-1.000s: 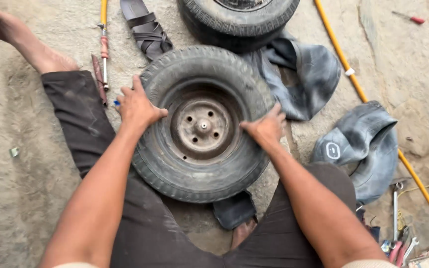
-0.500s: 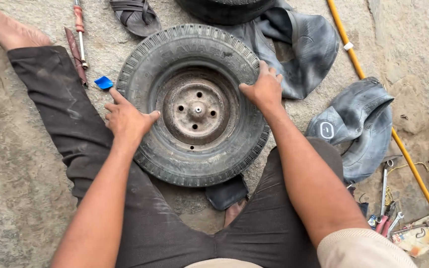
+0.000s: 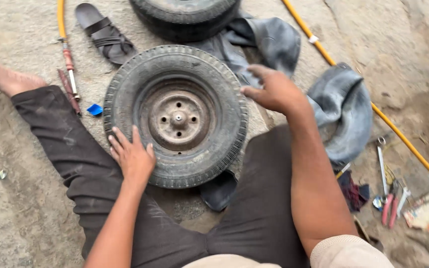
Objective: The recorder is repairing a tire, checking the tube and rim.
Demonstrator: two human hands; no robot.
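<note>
A small black tyre on a rusty steel wheel [image 3: 177,116] lies flat on the ground between my spread legs. My left hand [image 3: 132,155] rests flat on the tyre's near left sidewall, fingers spread. My right hand [image 3: 273,89] hovers just off the tyre's right edge, fingers apart and holding nothing. A folded black inner tube [image 3: 342,111] lies to the right of that hand.
A second tyre [image 3: 184,15] and another inner tube [image 3: 269,42] lie beyond the wheel. A sandal [image 3: 106,33], a yellow hose [image 3: 373,106], a pump nozzle [image 3: 69,67] and a blue scrap [image 3: 95,109] lie on the ground. Hand tools [image 3: 391,191] sit at right.
The wheel has turned under my hands. My left hand slid down to the near left sidewall, and my right hand lifted off the tyre's upper right edge.
</note>
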